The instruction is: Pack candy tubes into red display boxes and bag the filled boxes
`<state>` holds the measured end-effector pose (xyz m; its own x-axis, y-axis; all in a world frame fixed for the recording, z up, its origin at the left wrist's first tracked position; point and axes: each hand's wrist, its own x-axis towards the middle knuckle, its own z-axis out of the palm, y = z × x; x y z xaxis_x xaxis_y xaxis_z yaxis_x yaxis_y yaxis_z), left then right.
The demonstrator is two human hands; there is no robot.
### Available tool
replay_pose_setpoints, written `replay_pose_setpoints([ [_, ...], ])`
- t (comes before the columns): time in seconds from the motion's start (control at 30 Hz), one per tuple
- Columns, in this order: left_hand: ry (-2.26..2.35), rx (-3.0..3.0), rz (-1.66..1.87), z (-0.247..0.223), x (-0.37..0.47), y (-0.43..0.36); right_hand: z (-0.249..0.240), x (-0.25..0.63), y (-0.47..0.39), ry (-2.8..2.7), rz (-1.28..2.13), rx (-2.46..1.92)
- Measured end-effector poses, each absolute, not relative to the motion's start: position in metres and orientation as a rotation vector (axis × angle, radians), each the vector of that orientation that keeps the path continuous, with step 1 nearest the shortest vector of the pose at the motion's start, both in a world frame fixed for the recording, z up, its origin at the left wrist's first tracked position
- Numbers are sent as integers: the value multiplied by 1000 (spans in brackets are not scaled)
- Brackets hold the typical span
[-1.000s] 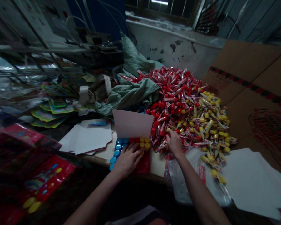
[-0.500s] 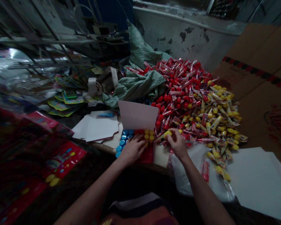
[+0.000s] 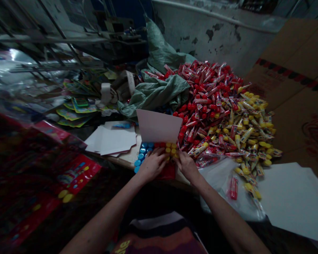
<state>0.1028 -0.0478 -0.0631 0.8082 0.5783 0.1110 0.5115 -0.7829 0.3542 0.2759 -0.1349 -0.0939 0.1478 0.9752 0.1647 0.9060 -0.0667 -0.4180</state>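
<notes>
A small box with a red front stands at the table's edge, its white lid flap raised. Blue caps, red caps and yellow caps show in it, grouped by colour. My left hand lies over the middle of the box, fingers extended onto the caps. At the box's right edge, my right hand has its fingers pinched by the yellow caps, around a yellow-capped tube mostly hidden by the fingers. Another yellow-capped tube lies just right of that hand.
A large heap of wrapped red tubes and yellow tubes covers the right side. White cards lie left of the box, white sheets at far right. A plastic bag, green sack and cardboard are close by.
My right hand has moved left from the heap's edge to the box with the yellow-capped tube. My left hand stays over the box. The view has shifted slightly.
</notes>
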Motion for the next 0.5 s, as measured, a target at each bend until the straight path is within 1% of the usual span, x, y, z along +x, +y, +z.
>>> replay_pose_setpoints([
  [0.1, 833, 2681, 315, -64, 104, -48, -87, 263, -139, -1887, 191, -2192],
  [0.2, 844, 2660, 338, -65, 104, -48, -81, 252, -140, -2024, 176, -2248],
  [0.37, 833, 2665, 323, -63, 102, -45, -74, 254, -127, -1969, 266, -2170],
  [0.5, 866, 2692, 333, -55, 114, -44, -68, 297, -122, -1921, 281, -2088],
])
